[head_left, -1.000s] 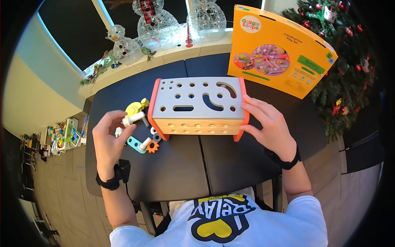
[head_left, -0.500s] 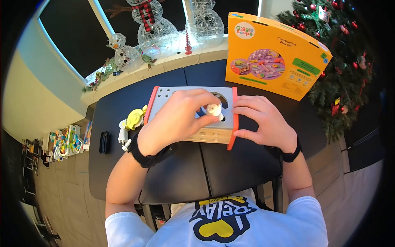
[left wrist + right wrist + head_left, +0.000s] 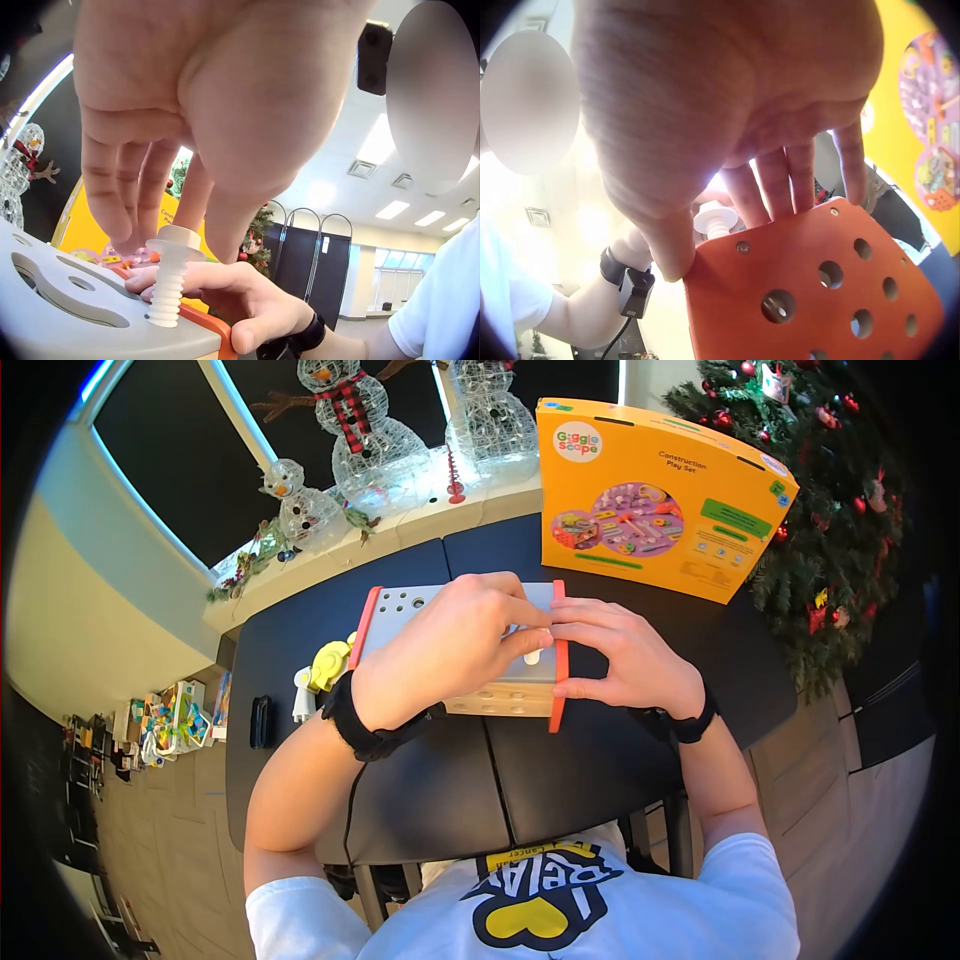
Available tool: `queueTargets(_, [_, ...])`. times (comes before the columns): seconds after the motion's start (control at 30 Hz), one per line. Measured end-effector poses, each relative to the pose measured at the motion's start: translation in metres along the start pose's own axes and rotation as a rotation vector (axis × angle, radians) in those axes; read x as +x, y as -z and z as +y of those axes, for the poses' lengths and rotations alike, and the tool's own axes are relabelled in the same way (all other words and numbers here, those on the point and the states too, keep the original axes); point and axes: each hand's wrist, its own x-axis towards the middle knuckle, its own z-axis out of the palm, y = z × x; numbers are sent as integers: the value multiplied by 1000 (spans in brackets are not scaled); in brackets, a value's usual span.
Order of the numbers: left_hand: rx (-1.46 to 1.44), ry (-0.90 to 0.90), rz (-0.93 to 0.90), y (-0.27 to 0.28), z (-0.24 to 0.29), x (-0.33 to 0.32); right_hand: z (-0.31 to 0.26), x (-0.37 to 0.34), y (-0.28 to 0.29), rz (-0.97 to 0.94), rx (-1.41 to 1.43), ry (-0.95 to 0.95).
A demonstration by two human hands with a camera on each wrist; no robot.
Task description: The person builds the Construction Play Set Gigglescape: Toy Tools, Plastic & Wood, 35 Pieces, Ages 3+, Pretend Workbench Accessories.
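On the table stands a toy workbench (image 3: pixel 393 628) with a grey slotted top, wooden sides and red end panels. My left hand (image 3: pixel 440 645) reaches across that top and pinches the head of a white plastic bolt (image 3: pixel 166 289) between thumb and forefinger. The bolt's ribbed shank is upright, its tip right at the top near the front right corner. My right hand (image 3: pixel 625 650) grips the right-hand red panel (image 3: pixel 802 255), fingers over the upper edge and thumb at the front edge. The left forearm hides part of the bench.
Left of the bench lie yellow and white toy pieces (image 3: pixel 325 668), and farther left a small black object (image 3: pixel 261 722). A yellow toy box (image 3: pixel 660 500) stands at the back right, before a decorated tree (image 3: pixel 830 550). Wire snowmen (image 3: pixel 385 455) line the window ledge.
My left hand has carried the white bolt from the loose pieces at the left to the bench's right end and stood it upright there. The right hand stays on the red panel.
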Motion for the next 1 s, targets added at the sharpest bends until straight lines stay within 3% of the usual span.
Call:
queueTargets(0.13, [-53,60,-55,6,7,7,3,0,-2,-4,18,-4])
queueTargets(0.33, [-11,-128,-47,8,0,7,1,0,-1,-6,37,-19])
queueTargets(0.53, [-62,-16,-84,7,8,10,5,-1,-3,-8,22,-22])
queueTargets(0.83, [25,-85,-38,6,5,2,1,0,-1,-5,35,-21])
queueTargets(1.0, [20,-44,-121,9,3,7,1,0,-1,-12,22,-18])
